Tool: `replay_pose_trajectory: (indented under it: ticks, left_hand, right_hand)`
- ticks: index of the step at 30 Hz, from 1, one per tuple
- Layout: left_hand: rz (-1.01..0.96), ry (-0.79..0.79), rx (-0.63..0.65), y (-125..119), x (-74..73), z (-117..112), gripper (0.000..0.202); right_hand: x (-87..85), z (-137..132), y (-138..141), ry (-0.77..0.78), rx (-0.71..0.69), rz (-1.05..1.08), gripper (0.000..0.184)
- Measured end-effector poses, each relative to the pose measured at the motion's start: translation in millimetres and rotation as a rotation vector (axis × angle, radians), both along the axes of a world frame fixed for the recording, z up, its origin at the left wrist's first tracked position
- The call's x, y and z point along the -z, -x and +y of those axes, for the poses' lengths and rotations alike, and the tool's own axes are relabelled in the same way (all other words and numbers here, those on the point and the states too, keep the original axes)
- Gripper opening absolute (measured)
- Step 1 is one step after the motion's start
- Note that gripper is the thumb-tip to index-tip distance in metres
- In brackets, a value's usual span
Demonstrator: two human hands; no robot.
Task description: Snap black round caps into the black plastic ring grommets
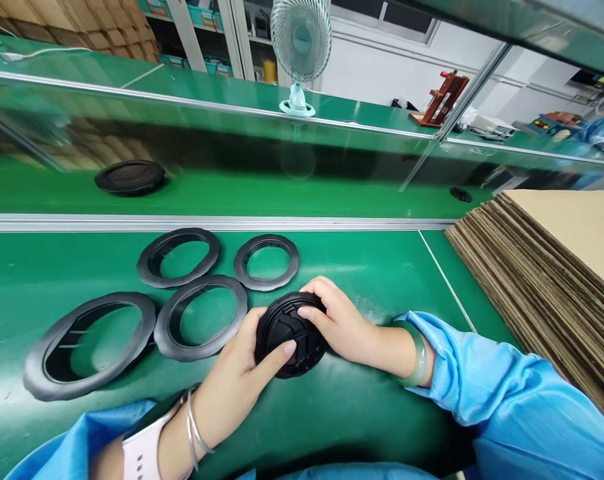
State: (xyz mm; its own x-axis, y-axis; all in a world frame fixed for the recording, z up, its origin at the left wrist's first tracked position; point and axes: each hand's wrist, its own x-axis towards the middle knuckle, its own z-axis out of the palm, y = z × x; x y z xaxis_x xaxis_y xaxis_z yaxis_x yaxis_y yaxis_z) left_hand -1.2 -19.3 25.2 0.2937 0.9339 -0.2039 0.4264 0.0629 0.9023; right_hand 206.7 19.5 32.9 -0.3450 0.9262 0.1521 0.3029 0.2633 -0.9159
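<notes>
Both hands hold a round black plastic part [287,332] on the green bench, just in front of me. My left hand [245,370] grips its left edge, with the index finger pressed on its top. My right hand [339,323] curls over its right side, fingertips on the rim. To the left lie several flat black plastic rings: a large one [42,357], a medium one [169,333], another [149,267] and a smaller one [239,267].
A black round disc [131,177] sits on the green conveyor belt behind a metal rail [207,223]. A stack of flat cardboard sheets [547,273] stands at the right. A small desk fan [301,47] is on the far bench.
</notes>
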Motion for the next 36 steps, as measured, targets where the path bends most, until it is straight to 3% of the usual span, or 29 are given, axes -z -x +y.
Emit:
replay_pose_trajectory:
  ticks: [12, 15, 18, 29, 36]
  left_hand:
    - [0.006, -0.007, 0.016, -2.4, -0.1, 2.8, 0.044]
    - [0.001, -0.003, -0.004, -2.2, -1.5, 3.8, 0.044]
    - [-0.017, -0.006, -0.014, -1.7, -3.7, 5.1, 0.044]
    - [-0.012, 0.017, -0.015, 0.1, -1.5, 5.6, 0.048]
    - [-0.041, 0.045, -0.008, -0.2, -1.4, 6.0, 0.049]
  right_hand:
    - [3.9, -2.9, 1.5, 0.096, 0.084, 0.013, 0.017]
    - [3.3, 0.4, -2.4, 0.199, -0.021, 0.107, 0.011]
    - [1.1, 6.4, -6.7, 0.263, -0.124, 0.217, 0.020]
    - [-1.1, 10.9, -8.9, 0.221, -0.113, 0.137, 0.023]
    - [6.5, 12.0, -9.0, 0.206, -0.162, 0.254, 0.025]
